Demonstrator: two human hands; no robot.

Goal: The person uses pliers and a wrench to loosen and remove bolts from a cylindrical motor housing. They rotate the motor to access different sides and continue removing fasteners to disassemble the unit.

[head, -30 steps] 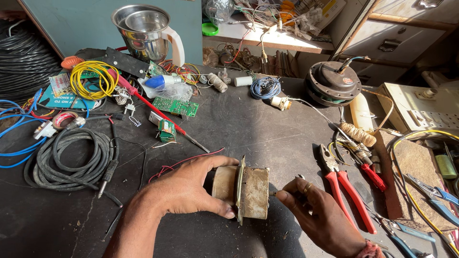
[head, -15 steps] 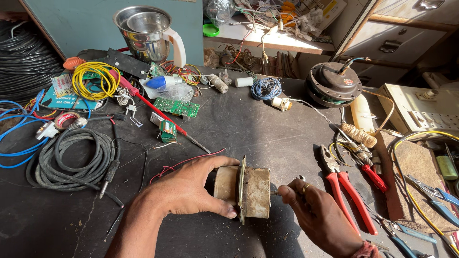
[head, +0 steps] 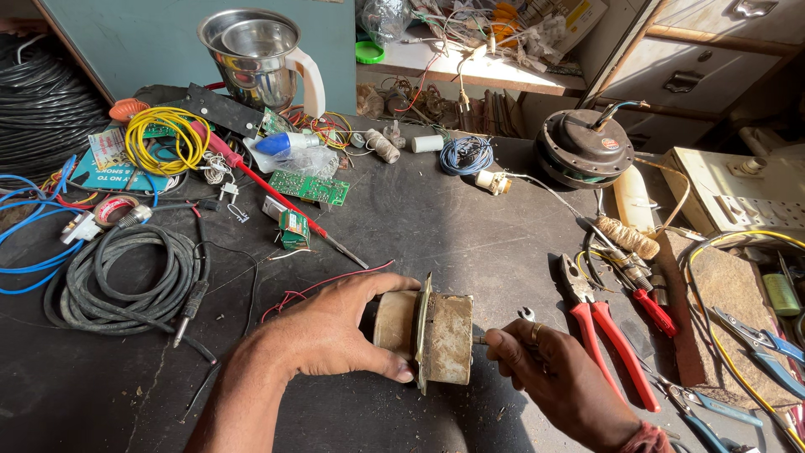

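A small dusty electric motor (head: 436, 337), beige with a thin square metal flange around its middle, lies on its side on the dark workbench (head: 470, 235). My left hand (head: 335, 331) grips its rounded left end. My right hand (head: 545, 377) holds a small silver spanner (head: 526, 315) at the motor's right face, where its jaw end pokes up above my fingers. A ring sits on one finger of the right hand.
Red-handled pliers (head: 608, 331) lie just right of my right hand, with more hand tools beyond. A black cable coil (head: 126, 277), blue wires (head: 33, 243), a yellow wire coil (head: 163, 138), green circuit boards (head: 310, 186), a steel mixer jar (head: 256, 59) and a round fan motor (head: 583, 149) crowd the bench.
My right hand has moved left and up, bringing the spanner against the motor's right face. The left hand keeps its grip on the motor.
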